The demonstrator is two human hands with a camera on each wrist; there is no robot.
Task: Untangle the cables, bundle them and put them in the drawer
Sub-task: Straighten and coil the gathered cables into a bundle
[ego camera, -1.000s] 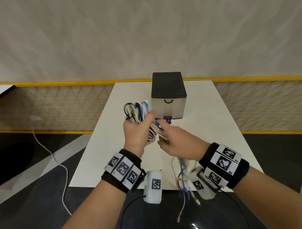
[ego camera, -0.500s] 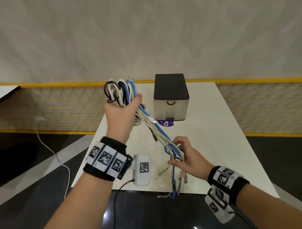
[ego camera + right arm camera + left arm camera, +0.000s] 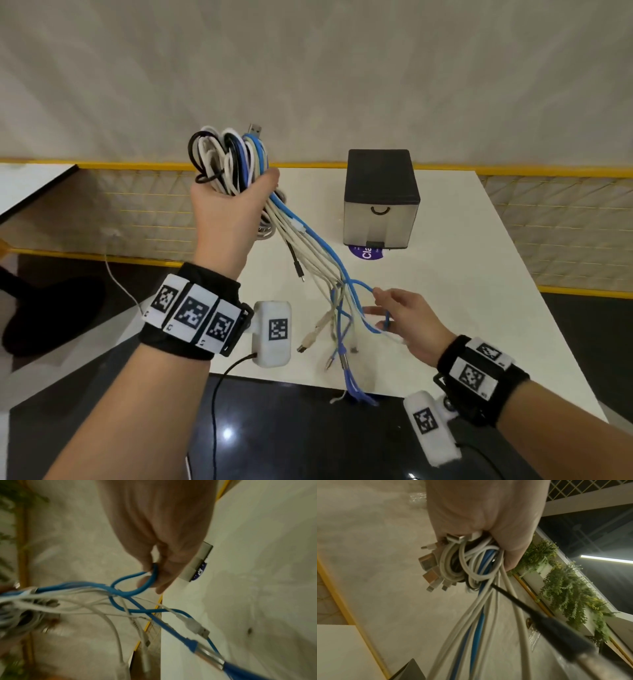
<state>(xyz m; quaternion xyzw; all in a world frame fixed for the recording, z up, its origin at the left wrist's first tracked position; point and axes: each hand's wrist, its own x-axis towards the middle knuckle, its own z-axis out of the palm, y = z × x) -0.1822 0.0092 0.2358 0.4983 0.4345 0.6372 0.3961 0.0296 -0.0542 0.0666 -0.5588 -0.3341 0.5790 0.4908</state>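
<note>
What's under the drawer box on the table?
A purple disc sticks out from under the front of the drawer box, lettered "Cla". The rest of it is covered by the box.

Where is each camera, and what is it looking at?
Head: looks down at the table, drawer box, both hands and forearms.
Left wrist: looks along the left hand gripping the cable bundle.
Right wrist: looks along the right hand, fingers pinching the blue cable.
All three show the cables.
</note>
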